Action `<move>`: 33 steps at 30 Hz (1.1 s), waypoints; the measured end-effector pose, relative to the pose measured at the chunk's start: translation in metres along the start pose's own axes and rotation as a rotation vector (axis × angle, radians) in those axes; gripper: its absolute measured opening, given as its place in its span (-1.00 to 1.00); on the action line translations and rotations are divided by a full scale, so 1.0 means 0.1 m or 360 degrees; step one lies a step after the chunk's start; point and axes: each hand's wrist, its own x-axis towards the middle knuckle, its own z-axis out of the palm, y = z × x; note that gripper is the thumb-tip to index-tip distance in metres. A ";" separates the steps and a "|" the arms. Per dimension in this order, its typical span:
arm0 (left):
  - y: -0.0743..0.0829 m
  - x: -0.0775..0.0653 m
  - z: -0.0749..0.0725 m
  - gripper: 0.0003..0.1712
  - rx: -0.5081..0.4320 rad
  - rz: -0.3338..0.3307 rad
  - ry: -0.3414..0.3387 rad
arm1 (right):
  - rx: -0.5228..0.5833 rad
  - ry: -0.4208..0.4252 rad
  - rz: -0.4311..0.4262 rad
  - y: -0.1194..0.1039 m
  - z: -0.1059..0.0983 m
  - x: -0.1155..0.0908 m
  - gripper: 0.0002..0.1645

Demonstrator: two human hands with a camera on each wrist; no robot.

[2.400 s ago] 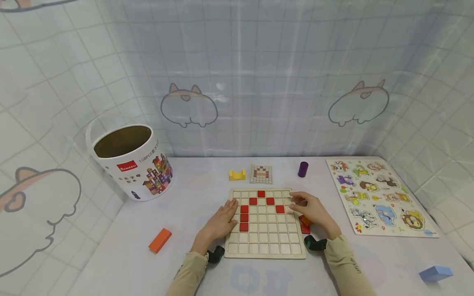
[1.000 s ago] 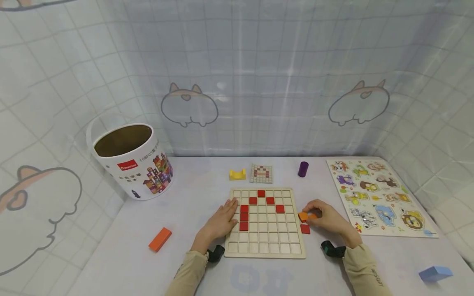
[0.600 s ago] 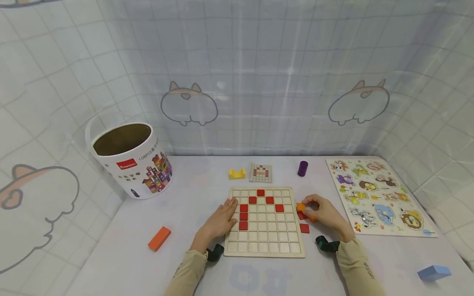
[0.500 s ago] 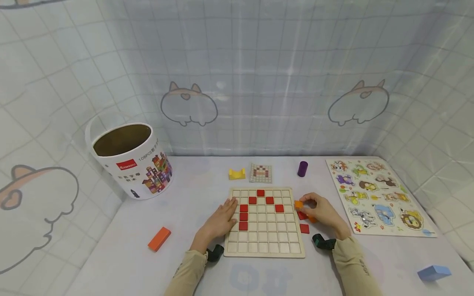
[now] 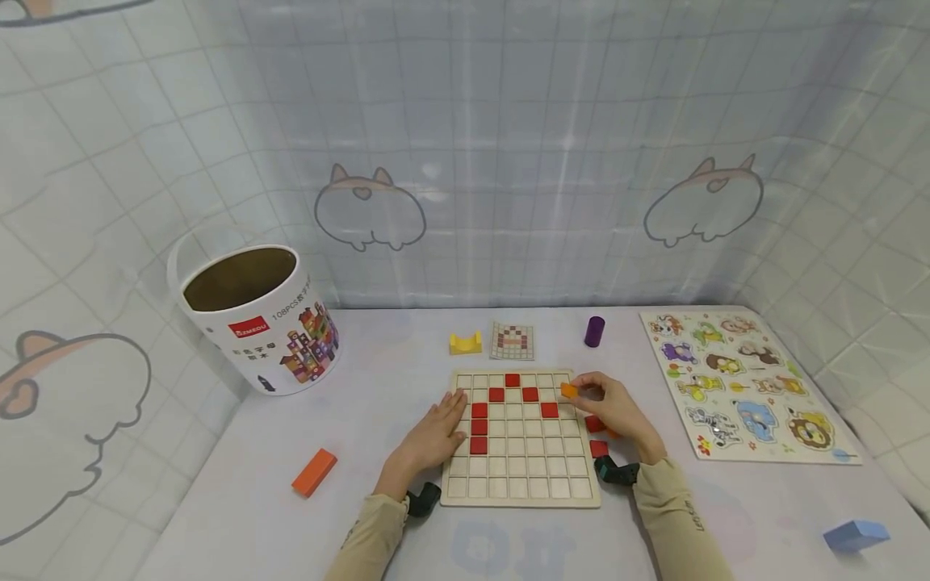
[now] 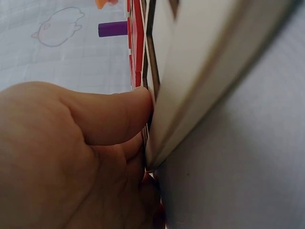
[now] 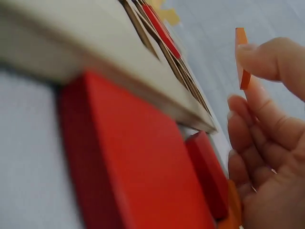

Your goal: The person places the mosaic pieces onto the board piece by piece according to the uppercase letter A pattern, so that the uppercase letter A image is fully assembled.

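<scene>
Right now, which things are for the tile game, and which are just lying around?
For the game:
- grid board
- red tiles
- held orange tile
- pattern card, probably

Apparently just lying around:
- bucket
- yellow block
- purple cylinder
- animal puzzle
- orange block
- blue block

The grid board [image 5: 517, 466] looks like pale wood, smooth and matt, its edge seemingly unpainted. A red tile [image 7: 147, 157] has flat, smooth colour with a soft sheen; the orange tile [image 5: 569, 390] looks smooth and painted too. The pattern card [image 5: 512, 340] seems to be printed paper. The curtain [image 5: 508, 242] is thin, shiny plastic, creased and streaked with reflections. The bucket [image 5: 261, 351] is smooth, faintly glossy; the sleeves [image 5: 679, 516] are matt, wrinkled cloth.
</scene>
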 end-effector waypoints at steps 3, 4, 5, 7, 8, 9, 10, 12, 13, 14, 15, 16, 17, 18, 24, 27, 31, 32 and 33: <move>0.00 0.00 0.00 -0.28 0.0000 0.0010 0.0004 | -0.0011 -0.0009 -0.0005 -0.04 0.03 0.00 -0.65; 0.00 0.00 0.00 -0.28 0.0004 0.0005 0.0000 | -0.0020 -0.0004 -0.0007 -0.05 0.03 0.00 -0.66; 0.00 0.00 0.00 -0.28 0.0003 0.0005 0.0000 | -0.0026 0.0001 -0.0007 -0.08 0.03 0.00 -0.66; 0.00 0.00 0.00 -0.28 -0.0001 0.0010 0.0007 | -0.0034 0.0017 -0.0012 -0.13 0.03 0.00 -0.66; 0.00 0.00 0.00 -0.28 0.0001 0.0007 0.0006 | -0.0026 0.0024 -0.0013 -0.16 0.04 -0.01 -0.66; 0.00 0.00 0.00 -0.28 0.0004 0.0005 0.0005 | -0.0023 0.0020 -0.0029 -0.19 0.04 -0.01 -0.67; 0.00 0.00 0.01 -0.28 0.0006 0.0000 0.0003 | -0.0015 0.0017 -0.0043 -0.22 0.05 -0.01 -0.67; 0.00 0.00 0.01 -0.28 -0.0002 0.0011 0.0012 | -0.0001 0.0007 -0.0066 -0.29 0.06 -0.01 -0.67; 0.00 0.00 0.01 -0.28 -0.0006 0.0015 0.0014 | 0.0007 0.0000 -0.0075 -0.31 0.07 -0.01 -0.67; 0.00 0.00 0.00 -0.28 -0.0008 0.0017 0.0016 | 0.0016 -0.0006 -0.0086 -0.33 0.08 -0.01 -0.67; 0.00 -0.01 0.00 -0.28 -0.0013 0.0020 0.0019 | 0.0025 -0.0017 -0.0096 -0.35 0.09 -0.01 -0.66; 0.01 -0.01 0.00 -0.28 -0.0018 0.0023 0.0021 | 0.0033 -0.0026 -0.0097 -0.36 0.11 0.00 -0.66; 0.00 -0.01 0.00 -0.28 -0.0020 0.0024 0.0023 | 0.0033 -0.0037 -0.0097 -0.37 0.13 0.00 -0.66; 0.00 -0.01 0.00 -0.28 -0.0023 0.0023 0.0022 | 0.0043 -0.0051 -0.0094 -0.37 0.15 0.01 -0.66; -0.01 0.00 0.01 -0.28 -0.0012 0.0003 0.0013 | 0.0056 -0.0167 -0.0099 -0.43 0.32 0.03 -0.70; -0.02 0.00 0.01 -0.28 -0.0017 0.0006 0.0017 | 0.0042 -0.0218 -0.0120 -0.49 0.41 0.03 -0.71; -0.02 0.00 0.01 -0.29 -0.0020 0.0015 0.0024 | 0.0002 -0.0243 -0.0171 -0.53 0.52 0.04 -0.73; -0.01 0.00 0.01 -0.29 -0.0017 0.0020 0.0026 | -0.0004 -0.0248 -0.0180 -0.54 0.55 0.05 -0.73; -0.01 0.00 0.01 -0.29 -0.0015 0.0021 0.0026 | -0.0007 -0.0252 -0.0186 -0.55 0.57 0.05 -0.73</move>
